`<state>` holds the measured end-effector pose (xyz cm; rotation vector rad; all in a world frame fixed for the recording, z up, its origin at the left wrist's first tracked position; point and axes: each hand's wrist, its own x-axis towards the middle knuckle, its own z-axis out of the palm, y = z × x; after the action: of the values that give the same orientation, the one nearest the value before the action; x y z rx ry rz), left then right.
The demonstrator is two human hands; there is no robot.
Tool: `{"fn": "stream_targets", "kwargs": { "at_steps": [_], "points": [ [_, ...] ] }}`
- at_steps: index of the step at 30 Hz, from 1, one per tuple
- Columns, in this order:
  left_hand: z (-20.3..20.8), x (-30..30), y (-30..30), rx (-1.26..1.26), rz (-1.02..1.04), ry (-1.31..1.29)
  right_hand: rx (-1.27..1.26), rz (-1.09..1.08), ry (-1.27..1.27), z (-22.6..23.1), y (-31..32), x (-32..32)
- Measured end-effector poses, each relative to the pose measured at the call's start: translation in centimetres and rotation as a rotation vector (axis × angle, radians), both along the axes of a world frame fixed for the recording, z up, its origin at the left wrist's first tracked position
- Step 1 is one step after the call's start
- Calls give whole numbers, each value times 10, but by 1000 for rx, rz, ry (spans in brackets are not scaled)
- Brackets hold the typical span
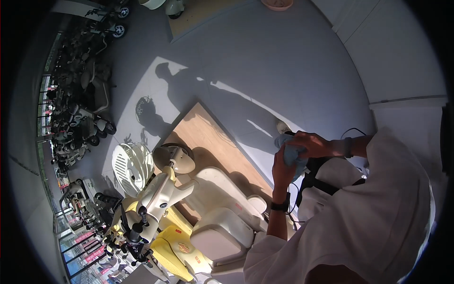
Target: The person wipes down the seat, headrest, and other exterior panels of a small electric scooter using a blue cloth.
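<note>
I'm gripping the bunched cloth (pixel 292 154) with left hand (pixel 282 166) and right hand (pixel 310 144), risking a drop if either is slackening.

Scooters (pixel 92 125) lined up by windows (pixel 79 246) mark a scooter shop.

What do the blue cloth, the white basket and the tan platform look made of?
Blue cloth: soft fabric, matte, crumpled into folds; the fibre can't be told. White basket: probably moulded plastic, smooth, judging by its regular slots. Tan platform: wood or wood-look laminate, fairly matte, with faint grain.
</note>
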<state>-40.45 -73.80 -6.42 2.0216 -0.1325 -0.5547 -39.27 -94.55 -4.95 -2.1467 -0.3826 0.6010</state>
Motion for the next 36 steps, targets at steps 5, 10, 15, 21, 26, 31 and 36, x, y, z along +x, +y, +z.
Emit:
{"fn": "stream_targets", "kwargs": {
  "at_steps": [5,10,15,21,26,31,36],
  "points": [
    [27,134,-36,34,-249,-54,108,-219,-125,5,-40,88],
    [68,256,-65,-72,-258,-147,16,-370,-129,59,-57,194],
    [78,388,-86,-85,-291,-272,46,-462,-177,82,-74,309],
    [87,552,-133,-100,-421,-298,-4,-574,-151,86,-108,449],
    [101,688,-187,-150,-478,-412,-20,-660,-217,97,-151,571],
    [102,811,-221,-88,-488,-424,11,-723,-271,86,-178,689],
    [99,922,-187,-20,-330,-478,43,-574,-313,86,-164,837]
  ]
}}
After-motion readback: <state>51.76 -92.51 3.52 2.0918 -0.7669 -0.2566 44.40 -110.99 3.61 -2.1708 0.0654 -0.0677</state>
